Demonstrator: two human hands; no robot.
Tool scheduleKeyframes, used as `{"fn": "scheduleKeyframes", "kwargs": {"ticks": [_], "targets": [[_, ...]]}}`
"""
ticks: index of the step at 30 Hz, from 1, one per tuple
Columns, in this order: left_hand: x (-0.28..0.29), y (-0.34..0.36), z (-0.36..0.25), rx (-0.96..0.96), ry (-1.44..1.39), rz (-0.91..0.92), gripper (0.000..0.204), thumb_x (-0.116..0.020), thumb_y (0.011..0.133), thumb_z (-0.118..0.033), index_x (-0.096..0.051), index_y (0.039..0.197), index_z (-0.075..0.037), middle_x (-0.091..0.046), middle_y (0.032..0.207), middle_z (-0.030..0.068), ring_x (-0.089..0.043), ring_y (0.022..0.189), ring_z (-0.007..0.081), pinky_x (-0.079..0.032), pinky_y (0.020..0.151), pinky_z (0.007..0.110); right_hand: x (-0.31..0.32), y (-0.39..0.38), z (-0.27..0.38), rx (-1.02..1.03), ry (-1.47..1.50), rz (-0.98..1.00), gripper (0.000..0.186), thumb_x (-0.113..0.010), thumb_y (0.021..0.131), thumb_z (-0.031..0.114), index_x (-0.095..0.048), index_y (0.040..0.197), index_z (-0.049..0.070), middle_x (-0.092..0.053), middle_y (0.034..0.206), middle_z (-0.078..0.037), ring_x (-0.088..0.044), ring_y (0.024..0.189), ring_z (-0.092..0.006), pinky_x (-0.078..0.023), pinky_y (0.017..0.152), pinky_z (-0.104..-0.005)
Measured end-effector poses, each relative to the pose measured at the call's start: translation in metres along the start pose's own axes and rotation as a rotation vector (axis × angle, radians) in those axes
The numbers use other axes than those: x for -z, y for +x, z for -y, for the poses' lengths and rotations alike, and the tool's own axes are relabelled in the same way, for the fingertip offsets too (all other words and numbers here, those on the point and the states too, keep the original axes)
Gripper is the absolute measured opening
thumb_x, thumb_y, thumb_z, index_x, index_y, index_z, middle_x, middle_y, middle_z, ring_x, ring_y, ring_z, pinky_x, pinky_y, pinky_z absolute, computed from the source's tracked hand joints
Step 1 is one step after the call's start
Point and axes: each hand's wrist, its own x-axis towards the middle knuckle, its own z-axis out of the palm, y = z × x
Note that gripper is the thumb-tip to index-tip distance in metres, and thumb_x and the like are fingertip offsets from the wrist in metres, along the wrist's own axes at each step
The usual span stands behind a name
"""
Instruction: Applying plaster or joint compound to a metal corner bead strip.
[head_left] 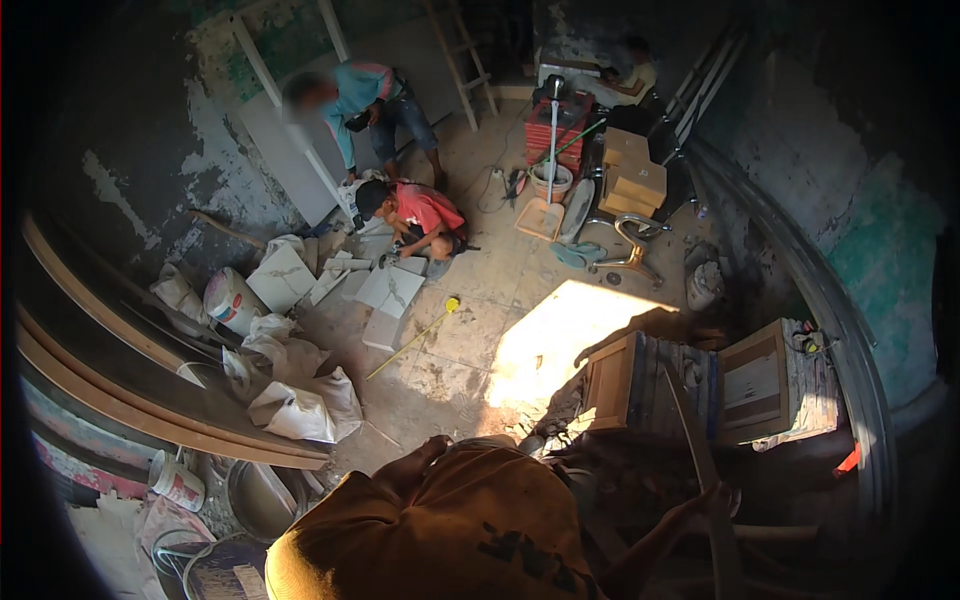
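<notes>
At the lower right of the frame, we see the right hand (pixel 704 501) closed around a long wooden strip (pixel 694 430), which slants from near a stack of framed panels (pixel 752 385) down to the bottom edge, where its end is cut off. The strip covers part of that hand, so only the knuckle side and some fingertips show, and shadow swallows much of what lies around it. At the lower centre, the left hand (pixel 430 452) is half lost beyond the yellow shirt (pixel 440 530); we cannot tell whether it is open or gripping anything. As for pose, we make out the right forearm reaching out and upward from the bottom edge, away from the body, while the left arm bends inward across the front of the torso. Toward the upper centre, a crouching co-worker in red (pixel 432 207) bends over pale tiles (pixel 390 288), that person's hands too small to read clearly.
</notes>
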Motion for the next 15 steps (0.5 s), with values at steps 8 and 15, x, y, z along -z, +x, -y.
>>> {"fn": "scheduleKeyframes", "kwargs": {"ticks": [8, 15], "targets": [[0.016, 0.002, -0.027, 0.007, -0.006, 0.109, 0.040, -0.060, 0.085, -0.036, -0.067, 0.117, -0.012, -0.065, 0.121, 0.0153, -0.060, 0.114, 0.0311, -0.045, 0.098, 0.043, 0.001, 0.003, -0.023, 0.132, -0.051, -0.072, 0.029, -0.068, 0.085, 0.022, -0.063, 0.102, -0.002, -0.055, 0.116, -0.016, -0.054, 0.104, -0.0305, -0.051, 0.084, -0.0429], [0.018, 0.010, -0.037, 0.019, 0.117, 0.116, 0.037, -0.059, 0.087, -0.033, -0.066, 0.118, -0.014, -0.062, 0.125, 0.0152, -0.057, 0.119, 0.0321, -0.043, 0.101, 0.043, 0.004, 0.000, 0.021, -0.049, 0.076, -0.066, 0.031, -0.064, 0.087, 0.026, -0.064, 0.097, -0.003, -0.051, 0.120, -0.019, -0.051, 0.108, -0.0322, -0.048, 0.089, -0.0452]]}}
